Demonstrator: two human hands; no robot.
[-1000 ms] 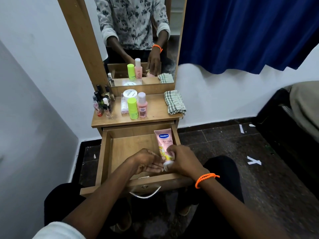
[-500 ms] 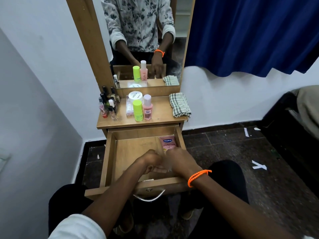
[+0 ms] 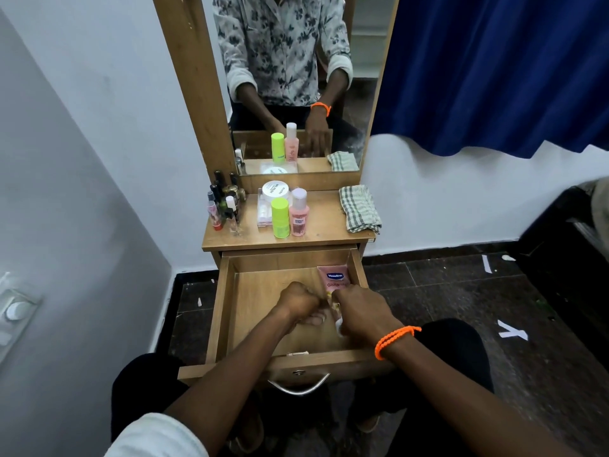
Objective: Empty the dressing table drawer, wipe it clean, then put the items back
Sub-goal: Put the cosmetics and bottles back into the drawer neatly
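Pink lotion tube (image 3: 336, 281) lies in the open wooden drawer (image 3: 220, 311), centre-right of frame, along the right wall. Its long axis runs front to back, sealed end at the back, white cap under the right hand (image 3: 360, 311). That hand is nearer and curled on the cap end. Left hand (image 3: 298, 305) is fisted just beside; whether it grips anything can't be told. Tube looks soft, blue logo up.

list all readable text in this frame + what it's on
"Vaseline": blue logo on the pink squeeze tube lying in the open wooden drawer.
"Gluta-Hy": beneath that logo; the rest is hidden by the right hand.
White round jar lid: print too blurred to read.
Lime-green bottle and pink bottle: labels too small to read.
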